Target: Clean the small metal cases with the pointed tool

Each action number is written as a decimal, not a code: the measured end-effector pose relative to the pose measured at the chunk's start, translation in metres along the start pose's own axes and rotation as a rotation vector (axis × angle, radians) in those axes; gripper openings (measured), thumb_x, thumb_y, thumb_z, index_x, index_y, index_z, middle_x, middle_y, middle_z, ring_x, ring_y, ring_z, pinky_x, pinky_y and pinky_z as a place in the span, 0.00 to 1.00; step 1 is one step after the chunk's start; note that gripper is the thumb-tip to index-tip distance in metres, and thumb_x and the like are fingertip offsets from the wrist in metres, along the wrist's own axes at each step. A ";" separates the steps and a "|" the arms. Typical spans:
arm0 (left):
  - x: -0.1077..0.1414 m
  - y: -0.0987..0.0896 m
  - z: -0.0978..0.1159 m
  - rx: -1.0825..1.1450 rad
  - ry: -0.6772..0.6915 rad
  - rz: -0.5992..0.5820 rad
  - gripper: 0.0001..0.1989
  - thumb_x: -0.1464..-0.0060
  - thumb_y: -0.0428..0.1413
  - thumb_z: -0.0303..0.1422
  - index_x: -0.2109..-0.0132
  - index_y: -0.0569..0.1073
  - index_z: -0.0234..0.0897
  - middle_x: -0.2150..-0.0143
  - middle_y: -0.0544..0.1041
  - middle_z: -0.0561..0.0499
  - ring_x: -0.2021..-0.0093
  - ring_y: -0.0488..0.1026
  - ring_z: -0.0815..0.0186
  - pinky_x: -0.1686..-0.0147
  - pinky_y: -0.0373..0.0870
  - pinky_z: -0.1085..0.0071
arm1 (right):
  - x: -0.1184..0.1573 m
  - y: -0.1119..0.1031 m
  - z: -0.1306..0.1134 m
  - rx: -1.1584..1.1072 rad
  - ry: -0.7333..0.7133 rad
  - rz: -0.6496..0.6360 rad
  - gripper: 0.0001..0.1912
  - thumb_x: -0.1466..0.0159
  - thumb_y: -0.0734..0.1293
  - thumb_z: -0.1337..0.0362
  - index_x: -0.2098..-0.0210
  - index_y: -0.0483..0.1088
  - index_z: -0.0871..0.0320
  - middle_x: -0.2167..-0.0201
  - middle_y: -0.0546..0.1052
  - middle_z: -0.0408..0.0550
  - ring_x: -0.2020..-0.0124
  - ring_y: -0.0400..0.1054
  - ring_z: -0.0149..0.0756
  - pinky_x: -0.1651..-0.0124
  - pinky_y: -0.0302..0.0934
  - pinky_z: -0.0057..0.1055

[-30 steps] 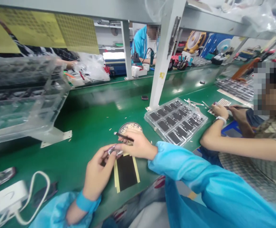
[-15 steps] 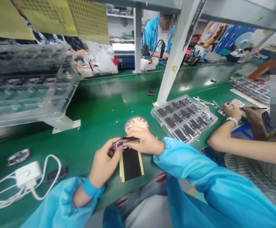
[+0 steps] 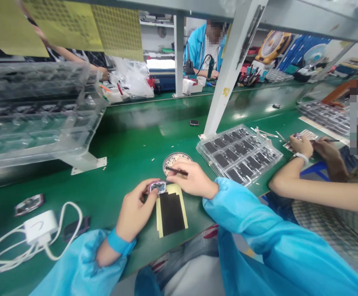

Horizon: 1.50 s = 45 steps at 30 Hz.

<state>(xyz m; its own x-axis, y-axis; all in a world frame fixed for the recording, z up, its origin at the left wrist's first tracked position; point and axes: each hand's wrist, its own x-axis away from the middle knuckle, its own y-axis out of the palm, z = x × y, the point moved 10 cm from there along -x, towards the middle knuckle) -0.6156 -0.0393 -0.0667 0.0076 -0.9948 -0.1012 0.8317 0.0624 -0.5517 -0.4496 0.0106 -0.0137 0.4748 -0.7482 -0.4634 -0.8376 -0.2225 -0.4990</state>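
Note:
My left hand (image 3: 138,209) grips a small purple-rimmed device part (image 3: 158,187) between thumb and fingers, its inner side facing up. Just to its right, my right hand (image 3: 191,177) is closed around a thin black tool (image 3: 176,170), probably tweezers, whose end is over the round dish. That dish (image 3: 170,159) holds many small pale pieces and is partly covered by my right hand. Below my hands lies a black sheet on yellow backing (image 3: 172,216).
Right of the dish sits a clear tray of black parts (image 3: 240,154). A white charger (image 3: 40,227) with cables and two device parts lie left. A metal post (image 3: 225,78) rises behind. At right, another person's hands (image 3: 302,146) work; a person (image 3: 197,41) sits across.
My right hand has moved slightly right, away from the device part, taking the black tool with it toward the dish. The device part in my left hand is now uncovered.

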 end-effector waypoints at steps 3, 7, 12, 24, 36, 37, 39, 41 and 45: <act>-0.004 -0.003 -0.006 0.042 -0.028 0.021 0.15 0.38 0.55 0.40 0.47 0.75 0.43 0.55 0.82 0.51 0.60 0.78 0.62 0.58 0.71 0.68 | 0.002 -0.026 0.018 0.260 0.158 0.086 0.06 0.32 0.66 0.66 0.58 0.76 0.59 0.62 0.74 0.49 0.60 0.69 0.36 0.54 0.62 0.31; -0.010 -0.008 -0.014 0.073 -0.025 0.050 0.17 0.39 0.54 0.40 0.45 0.73 0.42 0.53 0.82 0.49 0.58 0.80 0.61 0.54 0.73 0.66 | 0.007 -0.035 0.028 0.389 0.243 0.103 0.04 0.34 0.69 0.65 0.62 0.75 0.59 0.66 0.72 0.46 0.67 0.67 0.33 0.62 0.60 0.29; -0.028 -0.014 -0.016 -0.066 -0.042 0.012 0.17 0.42 0.55 0.40 0.48 0.76 0.42 0.64 0.83 0.51 0.65 0.81 0.59 0.62 0.75 0.66 | 0.007 -0.030 0.014 0.280 0.158 0.119 0.12 0.32 0.68 0.58 0.69 0.74 0.58 0.69 0.72 0.45 0.67 0.67 0.33 0.63 0.60 0.29; -0.158 -0.056 -0.032 -0.288 -0.260 0.087 0.33 0.37 0.51 0.47 0.36 0.63 0.25 0.66 0.81 0.41 0.70 0.79 0.58 0.65 0.73 0.62 | 0.067 -0.054 0.007 0.028 0.195 0.260 0.14 0.30 0.65 0.61 0.72 0.71 0.57 0.74 0.72 0.45 0.71 0.68 0.35 0.65 0.62 0.31; -0.230 0.079 0.042 -0.412 0.147 -0.165 0.20 0.40 0.59 0.40 0.45 0.74 0.35 0.51 0.78 0.43 0.51 0.75 0.57 0.47 0.69 0.56 | 0.084 -0.058 0.014 0.000 0.216 0.239 0.08 0.31 0.64 0.66 0.67 0.69 0.55 0.67 0.72 0.48 0.65 0.69 0.38 0.62 0.63 0.34; -0.245 0.090 0.044 -0.417 0.147 -0.182 0.22 0.40 0.60 0.41 0.44 0.73 0.35 0.49 0.77 0.43 0.50 0.74 0.57 0.46 0.68 0.54 | 0.083 -0.057 0.015 0.017 0.216 0.232 0.09 0.31 0.64 0.66 0.70 0.67 0.55 0.70 0.70 0.47 0.68 0.68 0.37 0.65 0.62 0.33; -0.278 0.111 0.045 -0.425 0.125 -0.203 0.28 0.42 0.61 0.46 0.41 0.70 0.34 0.45 0.75 0.40 0.48 0.73 0.54 0.46 0.68 0.52 | 0.083 -0.057 0.017 0.055 0.216 0.232 0.13 0.32 0.66 0.67 0.73 0.62 0.55 0.74 0.67 0.44 0.73 0.65 0.35 0.71 0.60 0.32; -0.309 0.128 0.045 -0.426 0.097 -0.200 0.33 0.44 0.61 0.48 0.38 0.67 0.33 0.40 0.71 0.37 0.44 0.71 0.51 0.45 0.68 0.50 | 0.082 -0.057 0.018 0.087 0.200 0.236 0.16 0.33 0.66 0.67 0.75 0.59 0.54 0.76 0.65 0.42 0.76 0.63 0.33 0.75 0.57 0.30; -0.347 0.153 0.047 -0.396 0.076 -0.175 0.31 0.43 0.62 0.47 0.38 0.68 0.35 0.37 0.67 0.38 0.40 0.67 0.48 0.42 0.65 0.46 | 0.080 -0.056 0.018 0.119 0.172 0.234 0.16 0.33 0.66 0.68 0.75 0.57 0.54 0.78 0.63 0.41 0.79 0.61 0.31 0.77 0.55 0.29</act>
<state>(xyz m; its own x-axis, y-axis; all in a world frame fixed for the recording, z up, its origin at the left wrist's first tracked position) -0.4647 0.3122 -0.0773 -0.1678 -0.9853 -0.0305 0.5400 -0.0660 -0.8391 -0.3600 -0.0256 -0.0353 0.2117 -0.8675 -0.4502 -0.8763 0.0354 -0.4804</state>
